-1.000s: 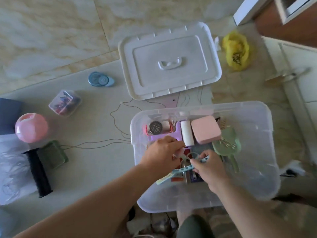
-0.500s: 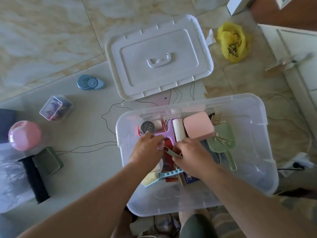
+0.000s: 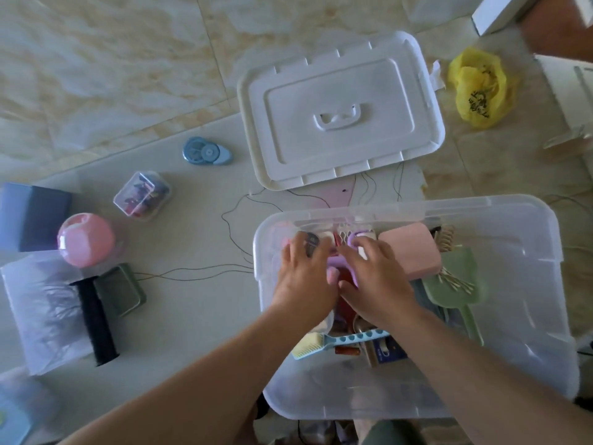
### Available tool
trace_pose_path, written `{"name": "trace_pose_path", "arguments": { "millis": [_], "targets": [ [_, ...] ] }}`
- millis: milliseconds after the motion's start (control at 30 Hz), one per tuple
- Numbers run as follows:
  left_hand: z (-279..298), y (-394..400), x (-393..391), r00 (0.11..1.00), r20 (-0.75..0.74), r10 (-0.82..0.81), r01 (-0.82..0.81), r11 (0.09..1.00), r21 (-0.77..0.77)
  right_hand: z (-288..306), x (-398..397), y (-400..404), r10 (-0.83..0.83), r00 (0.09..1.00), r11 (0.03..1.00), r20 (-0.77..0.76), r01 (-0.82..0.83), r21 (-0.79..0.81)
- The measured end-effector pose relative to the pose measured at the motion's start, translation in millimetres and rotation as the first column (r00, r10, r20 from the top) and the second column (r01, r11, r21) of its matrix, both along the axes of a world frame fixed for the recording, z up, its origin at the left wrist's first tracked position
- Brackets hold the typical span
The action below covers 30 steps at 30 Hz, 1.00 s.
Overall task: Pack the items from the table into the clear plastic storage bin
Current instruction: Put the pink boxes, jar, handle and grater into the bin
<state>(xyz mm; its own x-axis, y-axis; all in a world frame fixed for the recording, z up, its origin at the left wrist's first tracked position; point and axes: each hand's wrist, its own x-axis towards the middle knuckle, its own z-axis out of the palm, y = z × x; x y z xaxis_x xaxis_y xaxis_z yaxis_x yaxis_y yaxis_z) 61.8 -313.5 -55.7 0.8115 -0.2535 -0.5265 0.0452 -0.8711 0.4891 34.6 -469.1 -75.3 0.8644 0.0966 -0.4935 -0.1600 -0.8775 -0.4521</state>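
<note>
Pastels and clear plastic on a pale grey-beige surface (image 3: 192, 316)

The storage bin (image 3: 529, 316) is clear; its lid (image 3: 340, 75) is white. Inside lie a pink block (image 3: 414, 252), a sage-green scoop (image 3: 455, 290), a lilac piece (image 3: 337, 261) and a light-blue comb with a cream head (image 3: 327, 343). Outside: a pink ball (image 3: 86, 240), a blue tape dispenser (image 3: 205, 151), a black spool (image 3: 96, 319), a yellow bag with dark print (image 3: 478, 86), and cream-veined marble floor (image 3: 96, 59).

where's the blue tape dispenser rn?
Head view: blue tape dispenser lies on the table, upper left, outside the bin, left of the white lid.
</note>
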Motion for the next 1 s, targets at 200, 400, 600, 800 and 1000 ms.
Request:
{"name": "trace_pose_path", "arguments": {
  "millis": [200, 400, 600, 800, 1000],
  "targets": [
    [39, 64, 40, 0.855, 0.507, 0.110, 0.033, 0.964, -0.264, 44, 34, 13, -0.032, 0.906, 0.991, 0.422, -0.027, 0.135],
    [8, 183, 108, 0.792, 0.434, 0.431, -0.428, 0.897, -0.109, 56, 130, 97, -0.021, 0.763, 0.955, 0.646, -0.177, 0.239],
    [-74, 298, 174, 0.942, 0.212, 0.262, -0.322, 0.883, 0.341, -6, 229, 215, 0.335, 0.913, 0.939, 0.232, -0.343, -0.006],
    [-126, 326, 184, 0.958, 0.185, 0.220, -0.276, 0.886, 0.372, -70, 272, 287, 0.339, 0.940, 0.914, -0.043, -0.340, -0.221],
    [-149, 318, 116, 0.955, 0.256, 0.148, -0.221, 0.933, 0.283, -112, 275, 301, 0.252, 0.962, 0.896, -0.104, -0.273, -0.351]
  ]
}}
